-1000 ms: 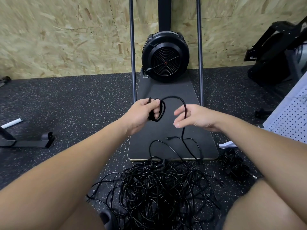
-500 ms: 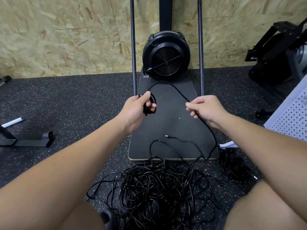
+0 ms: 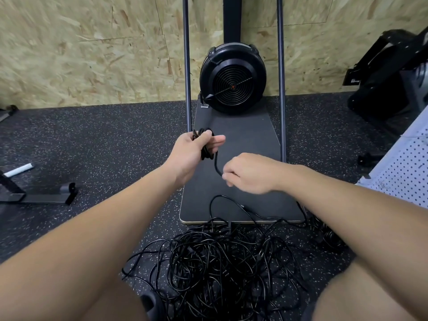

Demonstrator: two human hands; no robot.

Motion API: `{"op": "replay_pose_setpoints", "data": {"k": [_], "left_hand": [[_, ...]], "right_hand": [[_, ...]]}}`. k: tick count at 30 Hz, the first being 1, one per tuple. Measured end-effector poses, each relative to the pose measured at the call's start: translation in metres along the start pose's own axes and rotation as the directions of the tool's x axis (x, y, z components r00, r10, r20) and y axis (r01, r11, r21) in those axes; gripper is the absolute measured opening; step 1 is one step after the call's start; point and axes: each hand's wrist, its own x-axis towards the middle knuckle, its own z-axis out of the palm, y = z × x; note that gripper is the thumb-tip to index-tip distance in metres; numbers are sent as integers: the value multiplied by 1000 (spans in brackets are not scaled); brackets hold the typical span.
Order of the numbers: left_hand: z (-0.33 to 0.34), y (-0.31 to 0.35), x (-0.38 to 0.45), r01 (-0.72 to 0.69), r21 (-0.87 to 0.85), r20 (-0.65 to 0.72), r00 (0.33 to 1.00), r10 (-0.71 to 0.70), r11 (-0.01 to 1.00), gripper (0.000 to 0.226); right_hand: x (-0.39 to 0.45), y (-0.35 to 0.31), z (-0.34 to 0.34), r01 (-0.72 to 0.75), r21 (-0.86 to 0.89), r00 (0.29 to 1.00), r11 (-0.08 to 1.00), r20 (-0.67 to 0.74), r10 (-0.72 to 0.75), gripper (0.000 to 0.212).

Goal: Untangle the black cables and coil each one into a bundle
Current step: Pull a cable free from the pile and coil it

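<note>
You hold a small coil of thin black cable [image 3: 206, 144] in your left hand [image 3: 190, 151] while your right hand [image 3: 249, 173] pinches its loose run just below

Your left fingers curl round the gathered loops above the flat black rectangular base board [image 3: 245, 163]; your right thumb and fingertips close on the strand that drops from the coil. The large tangled heap of black cables [image 3: 222, 267] lies on the speckled dark rubber floor [image 3: 104, 144] between your knees, its far edge spilling onto the board. A round black fan housing [image 3: 232, 78] stands at the board's far end against the chipboard wall [image 3: 92, 47]
</note>
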Motion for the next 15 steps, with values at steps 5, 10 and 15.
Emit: {"op": "replay_pose_setpoints", "data": {"k": [5,10,15], "left_hand": [[-1,-2,-2,-64,220,33,998,58,973,29],[4,3,-12,-87,432,183,983,7,898,35],[18,-1,-16,-64,370,332,941,-68,927,57]], "right_hand": [[-10,-5,-14,218,102,964,971,-179,-198,34],[-20,6,-27,104,515,883,851,-442,159,24],[-21,33,-21,-35,676,864,736,-349,362,40]]}}
